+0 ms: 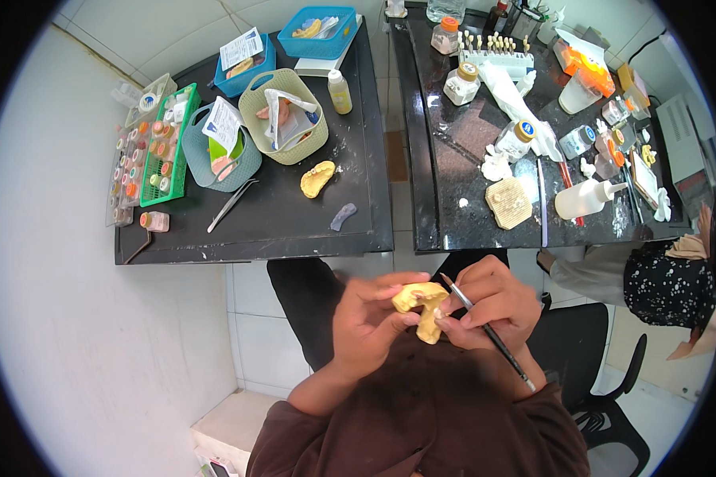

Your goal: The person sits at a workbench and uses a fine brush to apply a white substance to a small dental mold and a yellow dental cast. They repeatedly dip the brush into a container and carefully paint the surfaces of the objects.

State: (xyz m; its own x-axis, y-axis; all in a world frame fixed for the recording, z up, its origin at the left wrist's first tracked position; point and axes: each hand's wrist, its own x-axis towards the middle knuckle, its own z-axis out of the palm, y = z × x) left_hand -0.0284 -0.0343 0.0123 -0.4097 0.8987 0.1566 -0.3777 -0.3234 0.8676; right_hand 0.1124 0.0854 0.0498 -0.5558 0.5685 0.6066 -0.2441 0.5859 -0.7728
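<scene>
Above my lap, my left hand (364,322) grips a yellow dental cast (410,297), horseshoe-shaped, with its fingers and thumb at the cast's left side. My right hand (497,300) is closed round a thin brush (495,340) with a silver ferrule and a dark handle. The brush's brown tip points up and away, just past the cast's far edge. Fingertips of the right hand also touch the cast's right side, where a small whitish patch shows. On the left table rest another yellow dental cast (317,180), a grey curved piece (343,217) and tweezers (232,205).
Baskets (250,107) with casts and papers fill the left table's back, beside a green tray (148,180) of small jars. On the right table stand a white squeeze bottle (585,199), a ribbed beige block (507,203) and several jars. A black chair (569,350) and another person (667,282) are at right.
</scene>
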